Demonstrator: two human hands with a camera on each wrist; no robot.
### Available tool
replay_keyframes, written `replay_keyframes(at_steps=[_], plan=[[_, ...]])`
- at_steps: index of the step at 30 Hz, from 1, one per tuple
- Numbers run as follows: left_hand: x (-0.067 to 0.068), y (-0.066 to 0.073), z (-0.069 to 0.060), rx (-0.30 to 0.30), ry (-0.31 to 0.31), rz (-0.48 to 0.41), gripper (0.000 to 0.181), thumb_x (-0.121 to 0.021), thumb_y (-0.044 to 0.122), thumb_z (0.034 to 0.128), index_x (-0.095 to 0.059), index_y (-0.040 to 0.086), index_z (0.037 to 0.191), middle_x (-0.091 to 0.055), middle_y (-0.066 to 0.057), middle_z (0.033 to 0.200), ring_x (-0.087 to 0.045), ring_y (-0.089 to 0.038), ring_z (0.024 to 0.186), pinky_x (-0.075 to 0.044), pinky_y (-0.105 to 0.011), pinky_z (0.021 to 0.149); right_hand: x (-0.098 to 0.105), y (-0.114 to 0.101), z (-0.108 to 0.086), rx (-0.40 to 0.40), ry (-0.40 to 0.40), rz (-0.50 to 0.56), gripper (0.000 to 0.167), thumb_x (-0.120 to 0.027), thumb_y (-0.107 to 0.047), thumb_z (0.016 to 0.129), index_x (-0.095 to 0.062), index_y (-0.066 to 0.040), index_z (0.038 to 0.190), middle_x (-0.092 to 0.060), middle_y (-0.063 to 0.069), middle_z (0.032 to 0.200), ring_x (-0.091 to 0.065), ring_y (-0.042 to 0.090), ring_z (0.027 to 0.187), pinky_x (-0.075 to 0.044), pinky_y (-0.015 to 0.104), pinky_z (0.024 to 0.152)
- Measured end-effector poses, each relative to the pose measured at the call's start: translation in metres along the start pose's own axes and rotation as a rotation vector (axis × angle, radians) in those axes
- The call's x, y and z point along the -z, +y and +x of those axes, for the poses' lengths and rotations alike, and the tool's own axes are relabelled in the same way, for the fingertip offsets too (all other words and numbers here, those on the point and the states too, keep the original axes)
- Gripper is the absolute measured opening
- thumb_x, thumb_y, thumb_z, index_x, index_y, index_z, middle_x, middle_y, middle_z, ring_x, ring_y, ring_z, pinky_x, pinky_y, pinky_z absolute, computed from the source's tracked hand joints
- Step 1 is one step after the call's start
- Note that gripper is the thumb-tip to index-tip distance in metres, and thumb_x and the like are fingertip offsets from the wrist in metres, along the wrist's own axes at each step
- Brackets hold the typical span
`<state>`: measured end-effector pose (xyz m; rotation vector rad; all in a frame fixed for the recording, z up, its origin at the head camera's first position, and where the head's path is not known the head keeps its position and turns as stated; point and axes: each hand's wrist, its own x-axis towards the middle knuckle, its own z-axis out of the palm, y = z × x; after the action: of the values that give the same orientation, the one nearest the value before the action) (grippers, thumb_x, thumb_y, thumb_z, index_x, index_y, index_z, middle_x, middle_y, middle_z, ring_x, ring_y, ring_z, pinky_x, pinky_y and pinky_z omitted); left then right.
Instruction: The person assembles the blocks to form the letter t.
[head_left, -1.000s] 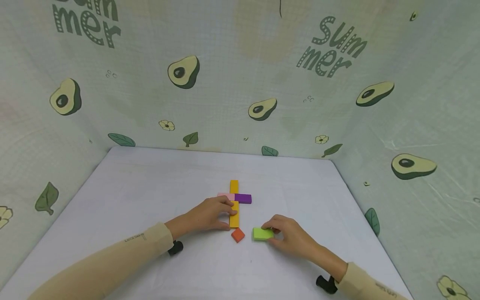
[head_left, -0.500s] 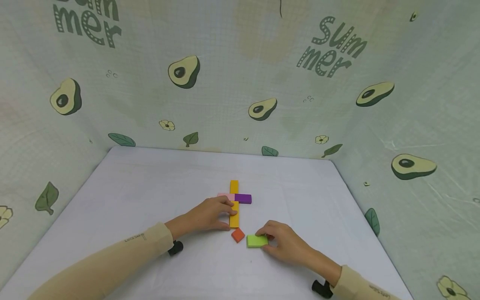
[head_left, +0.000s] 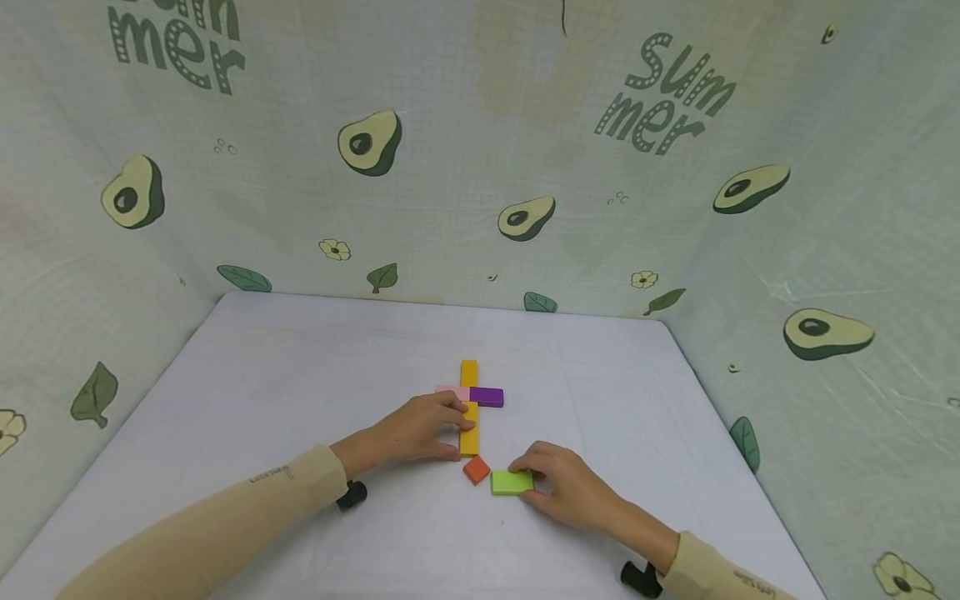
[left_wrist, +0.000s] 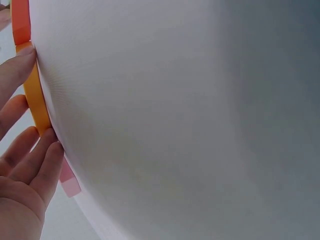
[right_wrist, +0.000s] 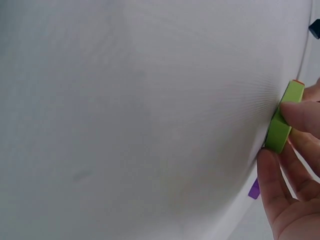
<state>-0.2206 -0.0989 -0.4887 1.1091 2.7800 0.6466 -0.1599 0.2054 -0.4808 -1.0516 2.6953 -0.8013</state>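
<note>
On the white table lie flat coloured blocks in a cross. An upper yellow block (head_left: pixel 468 372) tops it, with a pink block (head_left: pixel 452 391) and a purple block (head_left: pixel 487 397) as its arms. My left hand (head_left: pixel 423 427) holds the lower yellow block (head_left: pixel 469 442), thumb at its near end and fingers towards the pink block. Just below sits a small orange-red block (head_left: pixel 476 470), turned like a diamond. My right hand (head_left: pixel 566 483) pinches a lime green block (head_left: pixel 510 482) between thumb and fingers, its left end close to the orange-red block.
The white tabletop (head_left: pixel 337 350) extends around the blocks. Behind it and along both sides hangs a pale cloth (head_left: pixel 442 167) printed with avocados and leaves. A black wrist device (head_left: pixel 641 578) sits below the right wrist, and another black device (head_left: pixel 352 497) below the left.
My right hand has brought the lime green block left and nearer to me, beside the orange-red block; over the last half second it barely shifts. The left hand stays put.
</note>
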Motion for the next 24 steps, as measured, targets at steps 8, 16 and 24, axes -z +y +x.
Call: replay_keyframes(at_steps=[8, 16, 24], plan=[[0.0001, -0.0004, 0.0005, 0.003, -0.004, -0.006, 0.048, -0.09, 0.037, 0.0876, -0.078, 0.017, 0.13, -0.067, 0.001, 0.134, -0.063, -0.017, 0.124, -0.055, -0.034, 0.107, -0.0008, -0.0017, -0.0005, -0.021, -0.006, -0.021, 0.029, -0.085, -0.014, 0.092, -0.077, -0.014, 0.12, -0.069, -0.01, 0.112, -0.061, 0.002, 0.096, -0.058, 0.023, 0.086], [0.0007, 0.0018, 0.0005, 0.01, -0.009, 0.005, 0.048, -0.09, 0.037, 0.0877, -0.078, 0.017, 0.13, -0.067, 0.0, 0.134, -0.064, -0.017, 0.123, -0.055, -0.034, 0.107, -0.0024, -0.0014, -0.0012, -0.018, 0.0, -0.031, 0.029, -0.085, -0.014, 0.092, -0.077, -0.014, 0.12, -0.069, -0.011, 0.111, -0.061, 0.002, 0.097, -0.058, 0.023, 0.087], [0.0016, 0.0026, 0.0003, 0.007, -0.01, 0.017, 0.048, -0.09, 0.037, 0.0877, -0.078, 0.017, 0.13, -0.067, 0.001, 0.133, -0.063, -0.016, 0.123, -0.055, -0.034, 0.106, -0.0022, -0.0012, -0.0014, -0.004, 0.008, -0.038, 0.03, -0.085, -0.014, 0.092, -0.077, -0.015, 0.121, -0.069, -0.011, 0.112, -0.061, 0.001, 0.098, -0.058, 0.025, 0.087]])
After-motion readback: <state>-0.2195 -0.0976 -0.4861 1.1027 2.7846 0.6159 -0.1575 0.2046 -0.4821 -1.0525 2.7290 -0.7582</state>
